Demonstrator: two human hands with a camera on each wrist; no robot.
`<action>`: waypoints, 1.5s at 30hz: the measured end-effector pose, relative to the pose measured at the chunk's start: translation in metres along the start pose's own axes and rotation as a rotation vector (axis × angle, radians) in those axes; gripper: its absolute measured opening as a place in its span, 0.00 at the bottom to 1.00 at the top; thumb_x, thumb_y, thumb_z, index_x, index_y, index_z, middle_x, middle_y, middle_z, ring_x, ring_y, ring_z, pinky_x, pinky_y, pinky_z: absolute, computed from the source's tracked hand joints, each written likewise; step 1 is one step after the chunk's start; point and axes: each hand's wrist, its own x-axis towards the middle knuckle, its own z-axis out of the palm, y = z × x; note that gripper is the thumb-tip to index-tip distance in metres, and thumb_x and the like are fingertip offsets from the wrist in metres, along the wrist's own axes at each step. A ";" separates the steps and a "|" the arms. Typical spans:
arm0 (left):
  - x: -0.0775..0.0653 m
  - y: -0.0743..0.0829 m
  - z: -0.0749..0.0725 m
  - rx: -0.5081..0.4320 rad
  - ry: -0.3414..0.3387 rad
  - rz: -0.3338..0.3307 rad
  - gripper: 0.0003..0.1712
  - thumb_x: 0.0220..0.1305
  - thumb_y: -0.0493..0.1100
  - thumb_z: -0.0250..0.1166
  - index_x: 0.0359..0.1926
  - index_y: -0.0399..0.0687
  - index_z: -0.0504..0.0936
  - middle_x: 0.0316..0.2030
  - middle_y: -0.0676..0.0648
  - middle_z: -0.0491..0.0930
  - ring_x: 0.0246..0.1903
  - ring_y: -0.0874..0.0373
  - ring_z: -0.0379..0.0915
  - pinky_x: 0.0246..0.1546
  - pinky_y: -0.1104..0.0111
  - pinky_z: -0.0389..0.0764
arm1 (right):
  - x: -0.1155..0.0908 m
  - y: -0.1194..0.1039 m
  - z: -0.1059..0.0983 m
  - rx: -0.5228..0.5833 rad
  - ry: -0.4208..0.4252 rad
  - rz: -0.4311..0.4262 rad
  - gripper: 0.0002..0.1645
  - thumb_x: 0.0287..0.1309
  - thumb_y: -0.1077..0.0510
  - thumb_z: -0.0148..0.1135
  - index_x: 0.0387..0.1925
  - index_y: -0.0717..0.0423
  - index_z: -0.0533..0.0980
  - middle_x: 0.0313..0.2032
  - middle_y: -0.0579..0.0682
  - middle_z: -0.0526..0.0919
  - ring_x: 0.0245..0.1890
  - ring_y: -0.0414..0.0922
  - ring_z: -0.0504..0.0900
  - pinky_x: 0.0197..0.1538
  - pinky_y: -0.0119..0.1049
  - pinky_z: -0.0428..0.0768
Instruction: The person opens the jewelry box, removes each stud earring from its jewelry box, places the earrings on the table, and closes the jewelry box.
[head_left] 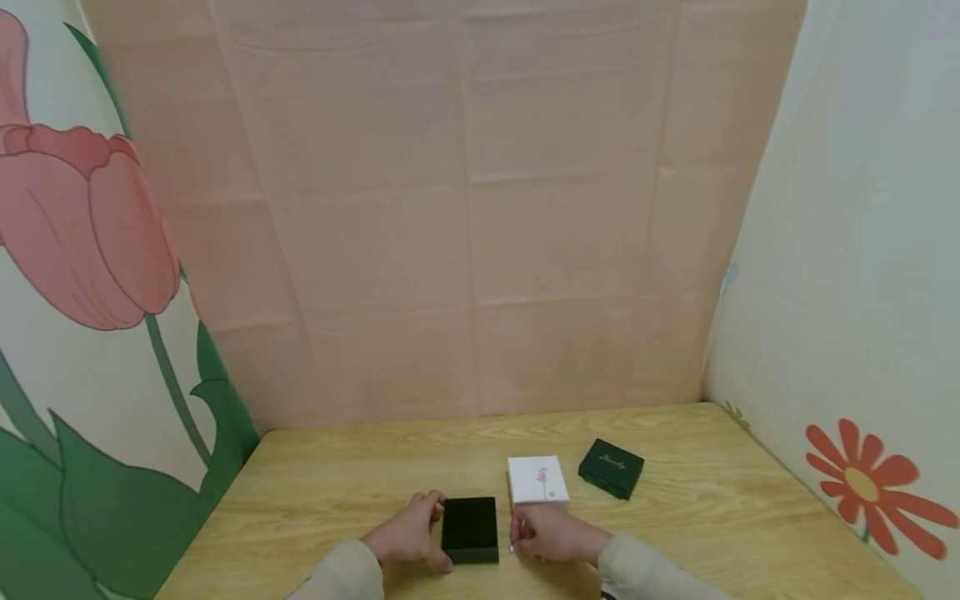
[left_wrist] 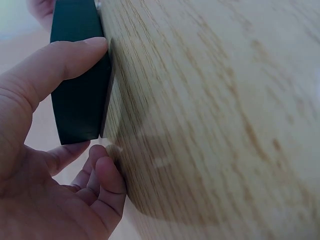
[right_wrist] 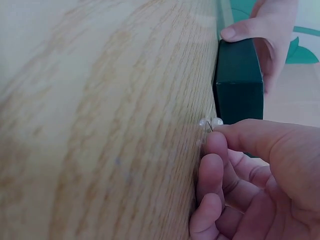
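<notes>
At the front of the table my left hand (head_left: pixel 403 531) holds a dark green jewelry box (head_left: pixel 470 531) with a black top face. In the left wrist view the thumb lies along the box's near wall (left_wrist: pixel 77 107) and a finger touches its side. Right of the box, my right hand (head_left: pixel 555 535) pinches a small pearl earring (right_wrist: pixel 216 121) between thumb and index finger, close to the tabletop. A thin metal wire and a clear bead (right_wrist: pixel 202 122) show beside the pearl. The other fingers of that hand are curled.
Just beyond my right hand lies a white box (head_left: pixel 534 477) with a pink print. Farther right is a green lid or box (head_left: pixel 612 468) with gold lettering. The wooden table (head_left: pixel 360 467) meets a pink cloth at the back and flower-printed cloths at both sides.
</notes>
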 end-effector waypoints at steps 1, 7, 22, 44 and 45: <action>0.000 0.000 0.000 0.000 0.000 0.000 0.46 0.37 0.38 0.80 0.59 0.43 0.67 0.49 0.40 0.69 0.51 0.45 0.70 0.55 0.47 0.71 | 0.000 0.000 0.000 0.002 0.001 -0.001 0.07 0.55 0.70 0.61 0.31 0.57 0.73 0.18 0.41 0.73 0.16 0.33 0.69 0.19 0.24 0.66; 0.000 -0.001 0.001 0.012 0.001 -0.007 0.46 0.37 0.39 0.80 0.59 0.43 0.67 0.49 0.40 0.69 0.50 0.46 0.70 0.54 0.47 0.71 | 0.000 -0.001 0.000 0.001 0.003 0.005 0.07 0.55 0.69 0.62 0.31 0.57 0.73 0.18 0.41 0.73 0.15 0.33 0.69 0.19 0.25 0.66; 0.002 -0.002 0.000 0.021 -0.003 -0.010 0.45 0.37 0.40 0.81 0.58 0.45 0.67 0.49 0.41 0.69 0.48 0.47 0.70 0.53 0.48 0.72 | 0.000 -0.001 -0.003 0.095 -0.040 0.038 0.05 0.58 0.70 0.58 0.33 0.59 0.72 0.18 0.43 0.73 0.15 0.36 0.68 0.19 0.24 0.65; 0.001 -0.001 0.000 0.014 -0.009 -0.017 0.46 0.38 0.40 0.80 0.59 0.45 0.67 0.50 0.41 0.69 0.49 0.47 0.70 0.53 0.47 0.72 | 0.003 -0.012 -0.016 0.057 -0.012 0.076 0.06 0.58 0.67 0.55 0.34 0.54 0.73 0.23 0.45 0.76 0.19 0.39 0.72 0.24 0.29 0.69; 0.001 -0.001 0.000 0.012 -0.009 -0.017 0.46 0.38 0.40 0.80 0.59 0.45 0.67 0.50 0.41 0.69 0.49 0.47 0.70 0.54 0.47 0.72 | 0.003 -0.012 -0.016 0.060 -0.008 0.074 0.06 0.58 0.68 0.55 0.34 0.54 0.73 0.23 0.45 0.76 0.20 0.39 0.73 0.24 0.30 0.70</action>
